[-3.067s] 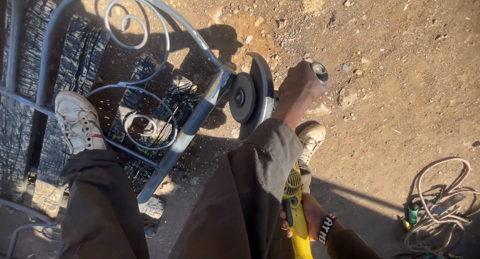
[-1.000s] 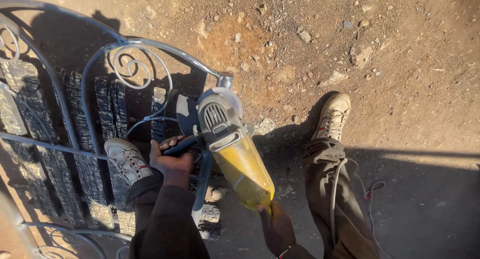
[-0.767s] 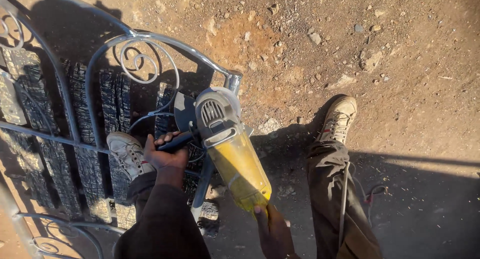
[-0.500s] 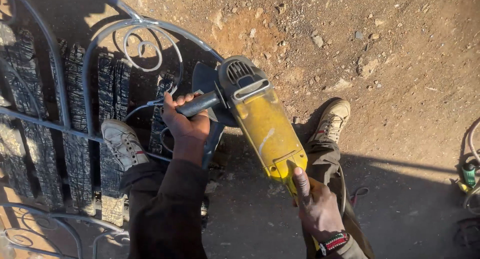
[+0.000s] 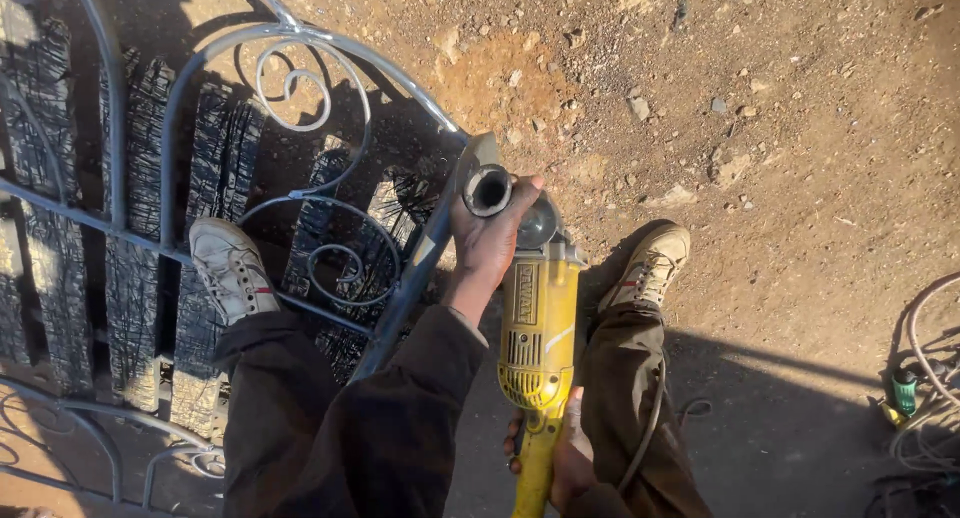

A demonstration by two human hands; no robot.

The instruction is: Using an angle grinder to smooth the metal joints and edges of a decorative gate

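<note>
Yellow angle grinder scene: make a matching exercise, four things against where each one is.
Things:
1. left hand
2. right hand
3. left shoe
4. right shoe

Places:
A. on the bare dirt
B. on the scrolled metal frame
C. at the rear handle of the angle grinder
D. at the grinder's head, by the side handle

Pairs: 1-D, 2-C, 3-B, 4-A

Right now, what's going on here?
A person stands over a metal scrollwork gate lying on dirt, left foot on it. The left hand grips the side handle of a yellow angle grinder; the right hand holds its rear grip. The grinder head sits at the gate's frame edge. A cord trails past the right leg.
</note>
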